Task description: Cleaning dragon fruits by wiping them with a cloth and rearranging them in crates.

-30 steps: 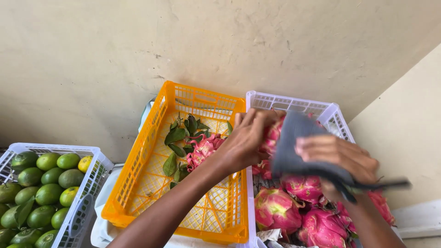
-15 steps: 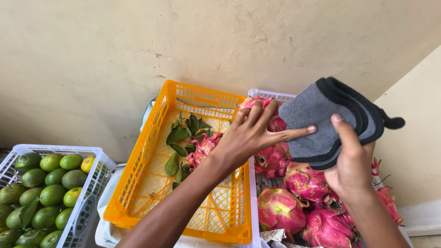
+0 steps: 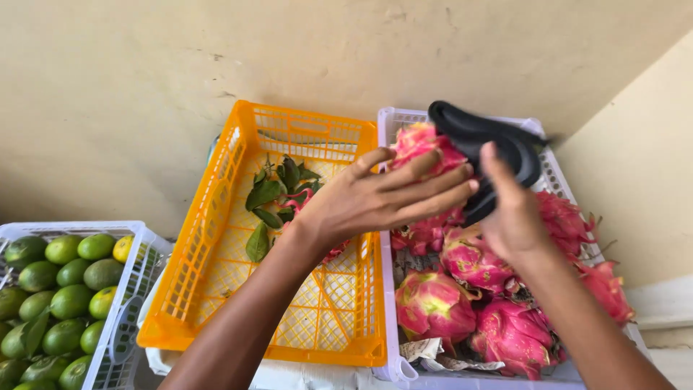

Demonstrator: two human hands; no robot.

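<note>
Both hands meet over my white crate point(image 3: 393, 238): left hand point(image 3: 375, 198) grips a dragon fruit point(image 3: 422, 144) at twelve o'clock so my right hand point(image 3: 514, 217), clutching a dark cloth point(image 3: 491, 141), can rub it.

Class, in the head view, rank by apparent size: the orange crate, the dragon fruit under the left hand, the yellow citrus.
1. orange crate
2. dragon fruit, partly hidden by the left hand
3. yellow citrus
</note>
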